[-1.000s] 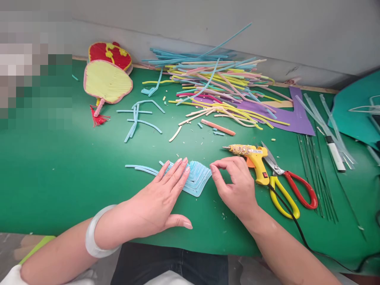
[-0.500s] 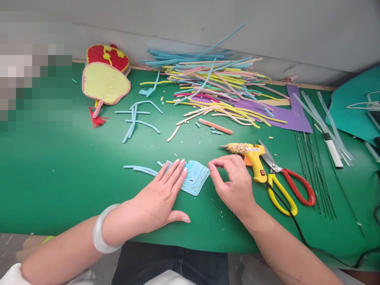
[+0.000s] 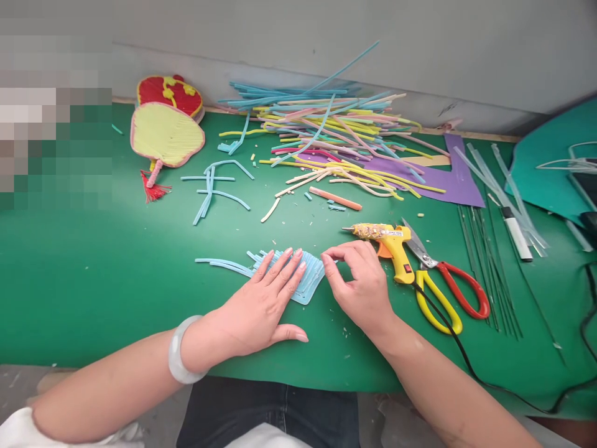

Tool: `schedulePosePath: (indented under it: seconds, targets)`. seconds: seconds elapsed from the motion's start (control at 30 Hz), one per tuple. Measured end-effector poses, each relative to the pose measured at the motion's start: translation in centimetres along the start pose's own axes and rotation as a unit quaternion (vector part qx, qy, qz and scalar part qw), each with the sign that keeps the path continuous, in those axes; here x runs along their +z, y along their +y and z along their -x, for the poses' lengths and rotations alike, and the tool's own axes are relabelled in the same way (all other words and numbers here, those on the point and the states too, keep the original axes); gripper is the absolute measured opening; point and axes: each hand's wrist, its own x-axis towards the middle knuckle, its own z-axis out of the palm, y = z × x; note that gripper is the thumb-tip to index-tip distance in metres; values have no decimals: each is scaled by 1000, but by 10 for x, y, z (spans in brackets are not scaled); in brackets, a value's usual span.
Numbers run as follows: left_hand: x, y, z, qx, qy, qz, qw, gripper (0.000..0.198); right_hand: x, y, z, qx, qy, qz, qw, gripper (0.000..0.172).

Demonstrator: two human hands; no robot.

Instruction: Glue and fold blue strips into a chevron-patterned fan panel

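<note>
A flat light-blue piece made of bent chenille stems (image 3: 305, 291) lies on the green table (image 3: 116, 280), with long stem ends (image 3: 224, 265) sticking out to the left. My left hand (image 3: 261, 305) rests flat on it, fingers stretched and thumb apart, hiding much of its left part. At its upper right corner, the thumb and forefinger of my right hand (image 3: 359, 283) are pinched together. Whatever is between those fingertips is too small to make out. Just beyond my right hand lies a yellow glue gun (image 3: 387, 239), beside scissors (image 3: 429, 264) with one red and one yellow handle.
Behind lies a heap of coloured chenille stems (image 3: 326, 124), partly over purple sheet (image 3: 466, 180). Two fan-like pieces, one yellow (image 3: 168, 134) and one red (image 3: 186, 102), sit at back left. Green wires (image 3: 494, 280), clear sticks (image 3: 508, 186) and a marker (image 3: 517, 235) lie right. A black cord (image 3: 466, 361) crosses the front.
My left hand has slid slightly right over the blue piece, covering more of it. My right hand stays pinched at its corner. The whole view has shifted a little.
</note>
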Motion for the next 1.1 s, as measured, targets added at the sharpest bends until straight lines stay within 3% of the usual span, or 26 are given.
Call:
schedulePosePath:
  seconds: [0.5,0.63,0.77,1.1]
  targets:
    - [4,0,0,7,-11,-29,999,102,-1,1,-1,16,9,-7,1000,9]
    - [1,3,-2,37,-1,-23,999,96,0,2,-1,12,12,-7,1000,9]
    - [1,4,-2,71,-20,-12,997,93,0,4,-2,15,17,-7,1000,9]
    - [0,3,-2,66,-58,4,996,91,-9,1,-7,39,59,-29,997,14]
